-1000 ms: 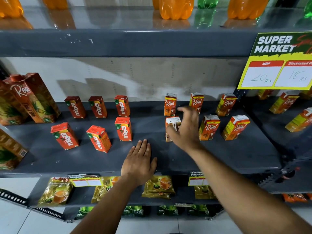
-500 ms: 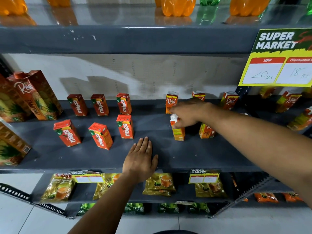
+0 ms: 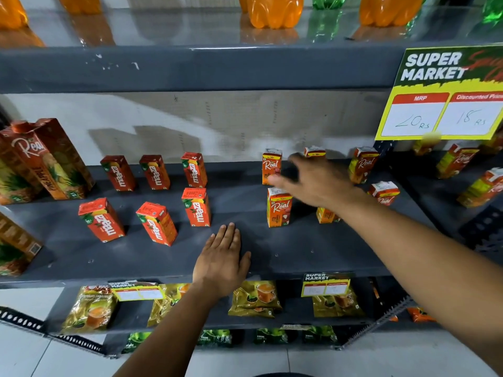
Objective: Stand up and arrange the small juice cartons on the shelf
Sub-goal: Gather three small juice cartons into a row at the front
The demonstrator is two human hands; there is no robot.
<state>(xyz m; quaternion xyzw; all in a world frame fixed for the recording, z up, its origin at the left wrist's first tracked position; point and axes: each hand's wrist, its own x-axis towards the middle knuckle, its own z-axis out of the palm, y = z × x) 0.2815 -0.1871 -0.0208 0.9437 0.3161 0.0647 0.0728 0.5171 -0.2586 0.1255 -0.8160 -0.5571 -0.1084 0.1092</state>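
Small juice cartons stand in two rows on the grey shelf [image 3: 299,248]. Several red Maaza cartons [image 3: 196,206] are on the left, several orange Real cartons on the right. A front-row Real carton [image 3: 278,207] stands upright, free of any hand. My right hand [image 3: 317,180] hovers blurred just above and behind it, fingers spread, holding nothing; it hides most of a back-row Real carton [image 3: 314,151] and a front-row one [image 3: 325,215]. My left hand [image 3: 221,261] lies flat, palm down, on the shelf's front part, holding nothing.
Large Real pineapple cartons [image 3: 47,161] stand at the shelf's left end. A yellow price sign [image 3: 446,96] hangs at the upper right, with more cartons [image 3: 457,159] on the adjoining shelf behind it. Soda bottles [image 3: 275,10] line the shelf above; tea packets [image 3: 255,297] lie below.
My right hand gripped the front Real carton, turned it upright facing forward, then let go and lifted away to the right. My left hand stayed flat on the shelf.
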